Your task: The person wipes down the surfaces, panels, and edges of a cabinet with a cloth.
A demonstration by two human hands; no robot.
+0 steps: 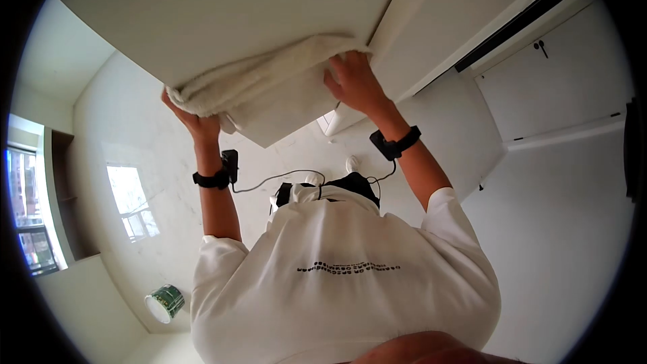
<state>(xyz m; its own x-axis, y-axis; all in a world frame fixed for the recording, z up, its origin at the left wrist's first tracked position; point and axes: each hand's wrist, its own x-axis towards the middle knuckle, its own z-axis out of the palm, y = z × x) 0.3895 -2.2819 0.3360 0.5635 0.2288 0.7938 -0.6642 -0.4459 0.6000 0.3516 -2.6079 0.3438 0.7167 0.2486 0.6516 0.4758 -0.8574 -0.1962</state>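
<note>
A cream-white cloth (pixel 269 71), bunched into long folds, lies across a pale flat panel (pixel 222 20). My left hand (pixel 195 121) is closed on the cloth's left end, at the panel's left edge; part of its fingers is hidden behind the cloth. At the cloth's right end, my right hand (pixel 354 81) has its fingers curled onto the fabric, near the vertical gap beside the panel. Below the cloth, the panel's lower corner shows between my hands.
A white door or board with a dark handle (pixel 541 48) stands on the right. On the left are a window (pixel 30 209) and a brown shelf niche (pixel 71 195). A green and white bucket (pixel 164 303) sits at lower left. A cable (pixel 269 176) runs from my wrist device.
</note>
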